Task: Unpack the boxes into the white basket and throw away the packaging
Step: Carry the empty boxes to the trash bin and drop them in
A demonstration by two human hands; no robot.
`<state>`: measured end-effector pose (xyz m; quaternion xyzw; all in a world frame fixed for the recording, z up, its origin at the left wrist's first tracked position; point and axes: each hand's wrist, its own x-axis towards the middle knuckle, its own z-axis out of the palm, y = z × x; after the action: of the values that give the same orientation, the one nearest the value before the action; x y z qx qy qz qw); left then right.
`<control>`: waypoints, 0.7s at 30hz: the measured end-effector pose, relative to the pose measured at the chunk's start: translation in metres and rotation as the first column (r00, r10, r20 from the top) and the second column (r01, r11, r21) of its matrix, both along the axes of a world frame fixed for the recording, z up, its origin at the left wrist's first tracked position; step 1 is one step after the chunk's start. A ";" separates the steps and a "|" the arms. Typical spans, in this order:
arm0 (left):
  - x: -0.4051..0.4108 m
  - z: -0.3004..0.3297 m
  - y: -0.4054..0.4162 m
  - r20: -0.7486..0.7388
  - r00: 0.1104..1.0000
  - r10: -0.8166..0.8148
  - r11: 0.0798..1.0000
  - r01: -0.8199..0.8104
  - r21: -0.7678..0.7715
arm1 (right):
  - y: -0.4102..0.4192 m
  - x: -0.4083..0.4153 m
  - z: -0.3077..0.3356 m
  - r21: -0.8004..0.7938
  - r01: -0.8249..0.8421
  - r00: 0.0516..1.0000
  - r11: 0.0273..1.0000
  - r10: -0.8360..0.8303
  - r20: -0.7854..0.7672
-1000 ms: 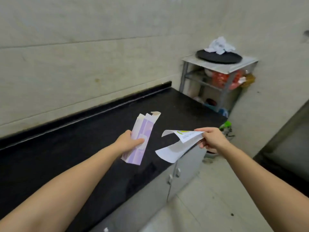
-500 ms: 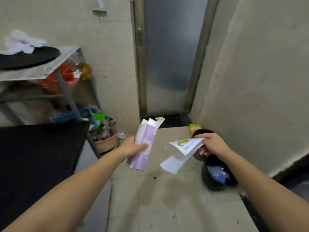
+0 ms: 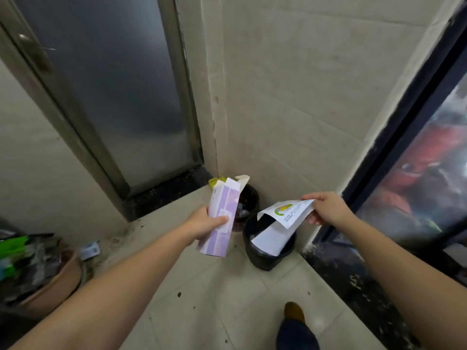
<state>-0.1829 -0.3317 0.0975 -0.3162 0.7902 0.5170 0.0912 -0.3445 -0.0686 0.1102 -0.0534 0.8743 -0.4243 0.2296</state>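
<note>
Two hands (image 3: 207,223), one purple box (image 3: 221,218), one white wrapper (image 3: 280,226), seemingly two bins (image 3: 267,258).

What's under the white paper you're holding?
A black bin on the floor sits right below the white paper held by the right hand. The paper covers most of the opening, so its contents stay hidden.

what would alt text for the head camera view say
Seen from above, a person's left hand holds an opened purple box and the right hand holds white paper packaging over a black bin in a tiled corner beside a frosted door.
</note>
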 end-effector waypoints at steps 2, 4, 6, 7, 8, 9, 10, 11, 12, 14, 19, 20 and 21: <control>-0.042 -0.016 0.008 0.006 1.000 0.014 0.999 -0.014 0.029 | 0.004 -0.046 -0.014 0.033 -0.025 0.999 0.999 0.026 -0.026; -0.083 -0.035 0.018 0.054 0.996 0.066 0.996 -0.070 0.064 | 0.004 -0.090 -0.027 0.071 -0.078 0.996 0.994 0.080 -0.028; -0.118 -0.054 0.032 0.119 0.985 0.125 0.985 -0.137 0.100 | 0.002 -0.127 -0.040 0.142 -0.164 0.985 0.976 0.170 -0.037; -0.133 -0.064 0.039 0.143 0.979 0.144 0.981 -0.160 0.107 | 0.001 -0.144 -0.048 0.175 -0.213 0.974 0.961 0.224 -0.043; -0.147 -0.075 0.046 0.164 0.975 0.148 0.980 -0.167 0.108 | 0.001 -0.161 -0.057 0.200 -0.259 0.961 0.945 0.273 -0.042; -0.160 -0.087 0.053 0.186 0.971 0.152 0.980 -0.173 0.101 | -0.001 -0.177 -0.067 0.231 -0.292 0.951 0.928 0.308 -0.034; -0.171 -0.099 0.059 0.203 0.966 0.162 0.979 -0.182 0.087 | -0.002 -0.191 -0.077 0.269 -0.324 0.939 0.907 0.343 -0.028; -0.181 -0.109 0.064 0.222 0.959 0.179 0.977 -0.199 0.071 | -0.005 -0.203 -0.088 0.302 -0.356 0.925 0.884 0.380 -0.021; -0.190 -0.121 0.067 0.237 0.951 0.197 0.975 -0.214 0.052 | -0.008 -0.215 -0.100 0.325 -0.389 0.910 0.862 0.415 -0.011; -0.206 -0.152 0.068 0.275 0.935 0.226 0.971 -0.239 0.012 | -0.016 -0.233 -0.129 0.391 -0.471 0.867 0.791 0.496 0.044; -0.246 -0.259 0.059 0.316 0.918 0.241 0.966 -0.259 0.016 | -0.042 -0.261 -0.231 0.499 -0.616 0.760 0.609 0.626 0.174; -0.256 -0.288 0.058 0.314 0.922 0.228 0.969 -0.245 0.017 | -0.048 -0.264 -0.257 0.512 -0.640 0.737 0.574 0.648 0.195; -0.266 -0.318 0.057 0.308 0.927 0.216 0.972 -0.233 0.018 | -0.053 -0.265 -0.288 0.519 -0.665 0.710 0.537 0.671 0.215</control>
<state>-0.4487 -0.2744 -0.2201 -0.4777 0.7110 0.4905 0.1604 -0.6095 -0.1217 -0.1777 -0.3146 0.8719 -0.0271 0.3742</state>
